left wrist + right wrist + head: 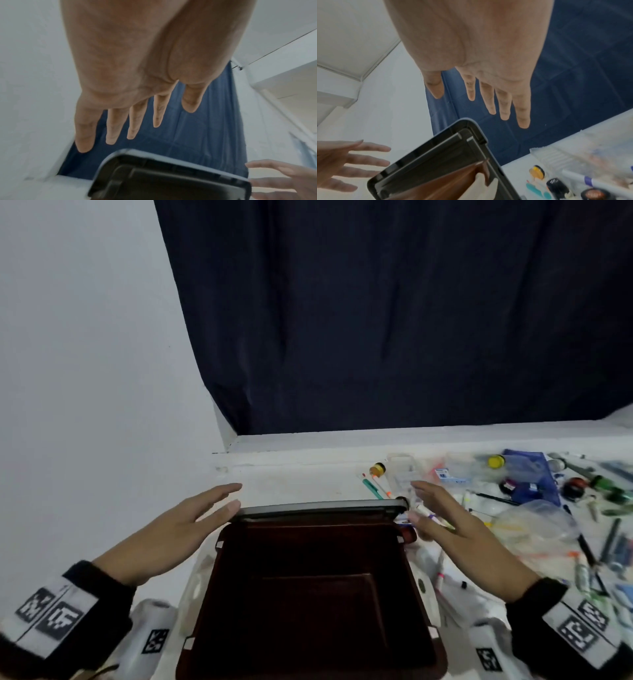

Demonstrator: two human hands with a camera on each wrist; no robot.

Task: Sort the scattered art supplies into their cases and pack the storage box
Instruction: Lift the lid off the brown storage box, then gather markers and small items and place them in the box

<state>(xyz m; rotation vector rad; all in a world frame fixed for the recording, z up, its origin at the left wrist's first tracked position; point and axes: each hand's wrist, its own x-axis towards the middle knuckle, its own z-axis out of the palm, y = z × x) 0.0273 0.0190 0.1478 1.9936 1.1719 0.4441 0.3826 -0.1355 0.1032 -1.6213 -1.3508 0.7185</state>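
A dark reddish-brown storage box (308, 594) was seen open on the white desk (301, 474), its grey-edged lid (318, 506) raised at the far side. The left hand (178, 529) was held beside the lid's left end with fingers straight and spread; nothing was gripped, and whether its fingertips touched the lid could not be told. The right hand (455, 525) was held at the lid's right end, likewise flat and spread, with nothing held. In both wrist views the fingers were shown extended above the lid's corners, apart from it. Scattered supplies were left on the desk to the right of the box: a teal pen (373, 488), a small jar with a yellow cap (377, 469), a blue pouch (529, 474), a clear plastic bag (537, 522) and 1 white marker with a purple band (590, 181). A dark blue curtain (394, 313) was hung behind the desk.
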